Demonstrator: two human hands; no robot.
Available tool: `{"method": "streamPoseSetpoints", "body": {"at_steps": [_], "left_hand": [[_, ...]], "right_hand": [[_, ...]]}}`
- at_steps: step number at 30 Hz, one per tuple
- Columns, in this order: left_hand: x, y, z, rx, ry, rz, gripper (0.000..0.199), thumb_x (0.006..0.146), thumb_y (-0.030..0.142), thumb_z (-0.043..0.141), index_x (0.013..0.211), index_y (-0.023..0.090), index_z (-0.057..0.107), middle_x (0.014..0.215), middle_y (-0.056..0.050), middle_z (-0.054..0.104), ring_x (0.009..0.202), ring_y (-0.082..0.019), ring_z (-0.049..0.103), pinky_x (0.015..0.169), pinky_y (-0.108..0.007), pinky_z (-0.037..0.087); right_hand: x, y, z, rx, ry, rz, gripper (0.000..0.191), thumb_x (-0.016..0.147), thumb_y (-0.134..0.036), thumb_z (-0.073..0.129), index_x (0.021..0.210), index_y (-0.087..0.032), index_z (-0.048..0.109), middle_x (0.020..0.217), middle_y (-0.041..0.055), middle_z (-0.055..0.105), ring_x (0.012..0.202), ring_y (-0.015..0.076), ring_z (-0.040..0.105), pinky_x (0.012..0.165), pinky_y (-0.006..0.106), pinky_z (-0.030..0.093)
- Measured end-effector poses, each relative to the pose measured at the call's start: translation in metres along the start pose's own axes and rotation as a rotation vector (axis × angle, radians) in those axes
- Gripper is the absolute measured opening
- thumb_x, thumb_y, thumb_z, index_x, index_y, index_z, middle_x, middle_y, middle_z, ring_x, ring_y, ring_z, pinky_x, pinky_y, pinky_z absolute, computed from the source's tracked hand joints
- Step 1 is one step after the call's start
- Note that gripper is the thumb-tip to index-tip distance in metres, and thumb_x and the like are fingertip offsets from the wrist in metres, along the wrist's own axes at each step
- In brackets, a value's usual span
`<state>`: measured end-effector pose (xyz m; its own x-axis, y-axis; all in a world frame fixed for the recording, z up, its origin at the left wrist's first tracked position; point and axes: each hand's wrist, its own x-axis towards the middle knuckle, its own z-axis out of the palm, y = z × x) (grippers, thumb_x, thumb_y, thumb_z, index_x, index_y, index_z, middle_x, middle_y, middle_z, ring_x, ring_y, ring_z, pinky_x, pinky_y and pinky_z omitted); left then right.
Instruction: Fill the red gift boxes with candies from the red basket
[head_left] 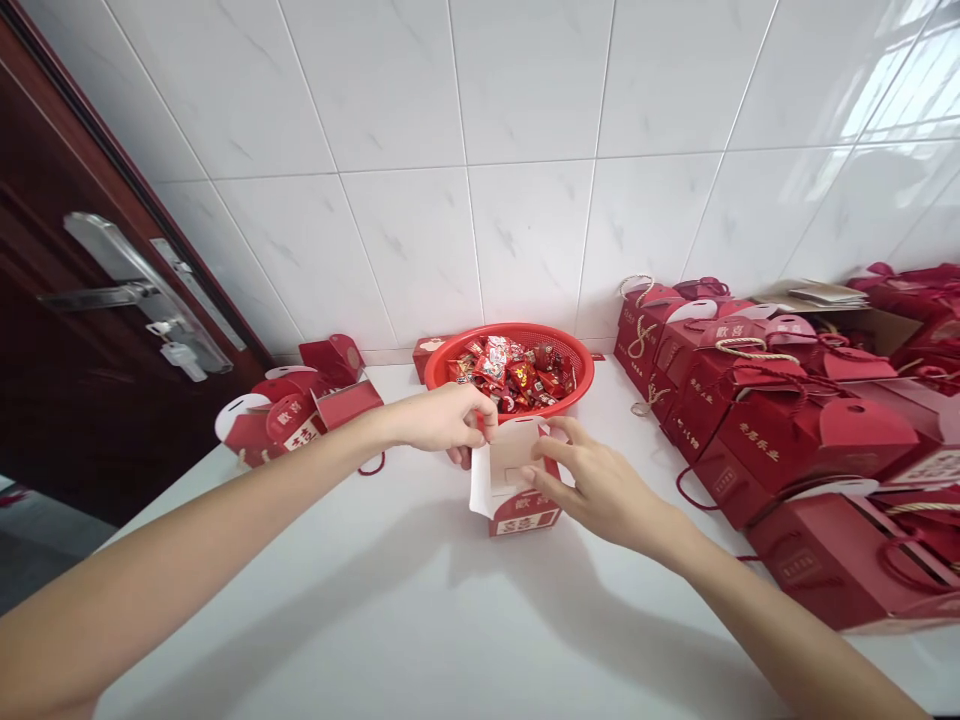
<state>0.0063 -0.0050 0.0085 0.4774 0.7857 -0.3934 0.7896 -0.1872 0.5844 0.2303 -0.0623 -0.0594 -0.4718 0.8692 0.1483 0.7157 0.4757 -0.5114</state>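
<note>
An open red paper candy box [523, 520] stands on the white table in front of me, with its white inside showing and flaps raised. My left hand [450, 418] is at the box's far left corner, fingers curled and pinched on the flap edge. My right hand [600, 485] grips the right side, thumb inside the rim and other fingers along the outer wall, partly hidden. Just behind the box sits a red plastic basket [583, 372] full of wrapped candies [517, 375].
Red boxes [772, 440] with rope handles crowd the table's right side. Several more boxes [292, 410] lie at the left. A white tiled wall [405, 250] runs along the back. At the left is a dark door [45, 400] with keys [180, 355] in its lock.
</note>
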Motion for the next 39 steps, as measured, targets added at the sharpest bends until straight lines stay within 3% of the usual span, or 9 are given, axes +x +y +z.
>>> {"method": "streamPoseSetpoints", "body": {"at_steps": [4,7,11,18,20,24,30,34,39], "left_hand": [[-0.001,-0.01,0.005,0.221,0.027,0.018,0.013,0.081,0.023,0.055,0.088,0.019,0.064,0.082,-0.003,0.068,0.072,-0.02,0.067,0.064,-0.028,0.049],[-0.01,-0.008,0.018,0.5,0.145,0.051,0.022,0.082,0.014,0.051,0.094,0.02,0.068,0.095,-0.007,0.065,0.088,-0.023,0.065,0.072,-0.03,0.046],[-0.017,-0.004,0.044,0.74,0.262,0.053,0.041,0.079,0.001,0.04,0.103,0.018,0.068,0.105,-0.011,0.056,0.084,-0.022,0.06,0.066,-0.03,0.042],[-0.016,-0.014,0.072,0.631,0.262,0.049,0.06,0.085,0.008,0.038,0.145,0.016,0.042,0.12,-0.017,0.055,0.089,-0.025,0.063,0.069,-0.033,0.048],[-0.021,-0.013,0.071,0.526,0.251,0.032,0.059,0.089,0.019,0.041,0.148,0.017,0.038,0.115,-0.015,0.057,0.093,-0.027,0.064,0.072,-0.034,0.049],[-0.03,-0.01,0.063,0.336,0.143,-0.009,0.058,0.083,0.044,0.058,0.137,0.026,0.05,0.107,-0.008,0.064,0.105,-0.031,0.062,0.077,-0.033,0.05],[-0.017,-0.026,0.049,0.205,0.031,0.039,0.068,0.081,0.052,0.062,0.144,0.031,0.046,0.127,-0.005,0.067,0.117,-0.03,0.061,0.086,-0.031,0.05],[-0.01,-0.03,0.038,0.215,0.029,-0.01,0.077,0.082,0.055,0.061,0.152,0.031,0.037,0.136,-0.007,0.063,0.114,-0.029,0.063,0.084,-0.03,0.05],[-0.014,-0.013,0.01,0.376,0.049,-0.042,0.064,0.084,0.063,0.053,0.136,0.027,0.058,0.115,-0.008,0.072,0.096,-0.028,0.067,0.072,-0.028,0.048]], "right_hand": [[0.002,0.02,-0.002,0.106,0.051,0.068,0.021,0.094,-0.041,0.058,0.089,-0.02,0.055,0.107,0.0073,0.062,0.082,0.018,0.061,0.074,0.032,0.048],[-0.001,0.033,-0.001,0.115,0.017,0.112,0.023,0.09,-0.042,0.062,0.097,-0.021,0.055,0.107,0.0057,0.065,0.083,0.0189,0.06,0.073,0.031,0.045],[-0.009,0.037,0.001,0.127,-0.072,0.142,0.037,0.088,-0.055,0.061,0.106,-0.024,0.052,0.115,0.0054,0.064,0.085,0.0204,0.06,0.073,0.032,0.044],[-0.017,0.035,-0.006,0.196,-0.246,0.139,0.052,0.082,-0.06,0.067,0.113,-0.026,0.044,0.128,0.0056,0.055,0.09,0.0203,0.061,0.076,0.03,0.045],[-0.016,0.038,-0.007,0.246,-0.284,0.125,0.057,0.079,-0.06,0.07,0.116,-0.026,0.043,0.129,0.0062,0.054,0.093,0.0209,0.06,0.077,0.03,0.046],[-0.011,0.047,-0.009,0.377,-0.389,0.084,0.069,0.074,-0.056,0.076,0.124,-0.026,0.041,0.126,0.0067,0.056,0.099,0.0225,0.059,0.079,0.03,0.049],[0.01,0.057,-0.003,0.402,-0.383,-0.014,0.072,0.072,-0.054,0.079,0.125,-0.025,0.04,0.125,0.0073,0.057,0.103,0.0237,0.059,0.083,0.032,0.049],[0.025,0.059,-0.006,0.3,-0.355,-0.052,0.074,0.073,-0.057,0.077,0.129,-0.023,0.041,0.128,0.0103,0.057,0.102,0.0243,0.06,0.085,0.033,0.049],[0.04,0.061,-0.035,0.194,-0.296,-0.152,0.062,0.079,-0.058,0.071,0.125,-0.02,0.057,0.116,0.0106,0.066,0.1,0.0251,0.063,0.083,0.034,0.049]]}}
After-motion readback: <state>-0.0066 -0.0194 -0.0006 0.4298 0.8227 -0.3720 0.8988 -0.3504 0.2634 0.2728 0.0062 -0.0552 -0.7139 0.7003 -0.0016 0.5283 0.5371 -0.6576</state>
